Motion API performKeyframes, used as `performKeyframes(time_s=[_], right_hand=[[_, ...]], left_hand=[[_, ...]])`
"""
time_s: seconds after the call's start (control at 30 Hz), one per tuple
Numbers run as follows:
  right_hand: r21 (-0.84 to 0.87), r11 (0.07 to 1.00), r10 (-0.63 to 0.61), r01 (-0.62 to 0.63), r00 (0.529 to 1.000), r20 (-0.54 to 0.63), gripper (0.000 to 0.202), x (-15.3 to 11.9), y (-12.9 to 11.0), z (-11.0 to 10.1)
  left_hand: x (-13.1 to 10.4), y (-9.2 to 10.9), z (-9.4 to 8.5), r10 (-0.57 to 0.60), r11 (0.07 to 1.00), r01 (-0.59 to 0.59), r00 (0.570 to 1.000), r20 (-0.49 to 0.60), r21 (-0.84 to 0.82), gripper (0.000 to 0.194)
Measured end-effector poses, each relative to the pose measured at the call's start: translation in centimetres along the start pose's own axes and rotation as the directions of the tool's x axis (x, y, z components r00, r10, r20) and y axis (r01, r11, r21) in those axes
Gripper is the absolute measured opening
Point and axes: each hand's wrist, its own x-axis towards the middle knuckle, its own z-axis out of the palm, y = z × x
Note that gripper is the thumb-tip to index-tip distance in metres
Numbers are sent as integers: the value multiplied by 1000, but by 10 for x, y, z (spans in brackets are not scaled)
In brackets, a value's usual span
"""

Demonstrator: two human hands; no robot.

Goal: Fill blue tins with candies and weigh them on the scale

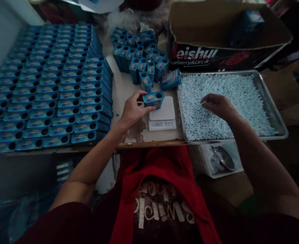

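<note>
My left hand grips a small blue box with a dark round hole in its top, thumb on the near side and fingers behind. The box is at the back of a white digital scale; whether its weight rests there I cannot tell. The scale's display is lit, its digits hard to read. Over a metal tray of small pale-blue and white pellets, my right hand has its fingers drawn together at the pellets. What lies between its fingertips is hidden.
Rows of upright blue boxes fill the table's left. More boxes stand behind the scale, one lying tilted by the tray. A cardboard carton stands behind the tray. Below it, a white basket holds a metal scoop.
</note>
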Motion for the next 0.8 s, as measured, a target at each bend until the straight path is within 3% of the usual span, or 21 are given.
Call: performKeyframes(time_s=[0.07, 0.13, 0.17, 0.23, 0.27, 0.33, 0.4, 0.43, 0.5, 0.57, 0.67, 0.8], right_hand=[[-198, 976, -99, 96, 995, -4, 18, 2, -9, 1], [-215, 971, -118, 104, 992, -54, 23, 0, -24, 6], [-133, 988, -91, 78, 991, -99, 23, -2, -33, 11], [220, 975, 68, -38, 989, -129, 21, -8, -53, 25], [460, 880, 172, -120, 982, -74, 20, -11, -62, 33], [805, 531, 268, -265, 954, 137, 24, -17, -78, 48], [925, 176, 265, -337, 921, 286, 34, -18, -88, 58], [936, 45, 263, -349, 908, 326, 37, -18, -90, 61], [928, -124, 273, -352, 887, 373, 39, -15, -91, 62], [913, -208, 301, -350, 866, 400, 36, -12, -89, 60], [908, -256, 330, -332, 852, 405, 29, -8, -87, 57], [905, -245, 326, -348, 849, 415, 25, -7, -91, 54]], left_hand=[[5, 5, 12, 67, 998, -67, 998, -2, -15, 47], [11, 19, 20, 218, 973, -217, 976, 2, 78, 39], [14, 28, 23, 310, 940, -309, 950, 17, 146, 36], [21, 46, 32, 476, 838, -476, 877, 69, 266, 35], [25, 53, 38, 534, 787, -536, 840, 98, 304, 37], [33, 63, 55, 596, 715, -609, 788, 157, 343, 39], [42, 63, 74, 607, 675, -642, 763, 220, 364, 37], [46, 62, 83, 604, 662, -649, 758, 247, 374, 36], [53, 56, 96, 586, 649, -649, 759, 283, 397, 38], [57, 51, 103, 560, 658, -629, 776, 289, 414, 42], [63, 48, 104, 528, 713, -591, 807, 266, 378, 48], [70, 49, 100, 454, 825, -479, 878, 155, 299, 40]])
